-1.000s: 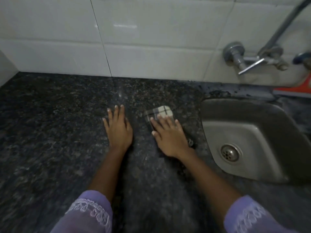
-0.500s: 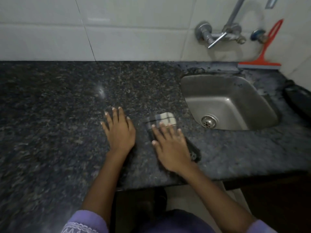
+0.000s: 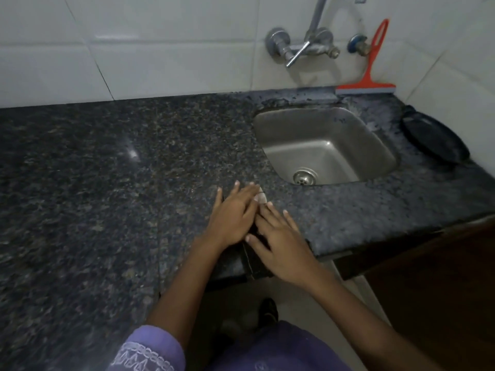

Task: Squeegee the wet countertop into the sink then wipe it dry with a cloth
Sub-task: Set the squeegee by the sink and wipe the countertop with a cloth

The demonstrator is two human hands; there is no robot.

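Note:
The checked cloth (image 3: 261,198) lies on the dark granite countertop (image 3: 107,170) near its front edge, just left of the steel sink (image 3: 372,135). Both my hands press flat on the cloth. My left hand (image 3: 233,214) covers its far end, and only a pale corner shows past the fingers. My right hand (image 3: 278,243) lies over the near end, which reaches the counter's edge. The red squeegee (image 3: 371,73) stands against the tiled wall behind the sink, blade down on the counter.
A wall tap (image 3: 302,46) hangs above the sink's back rim. A black flat dish (image 3: 434,140) sits on the counter right of the sink. The counter's front edge runs just under my wrists, with floor below.
My left hand has moved right from the bare counter onto the cloth, beside my right hand. Both hands and the cloth have come nearer the front edge. The camera has pulled back.

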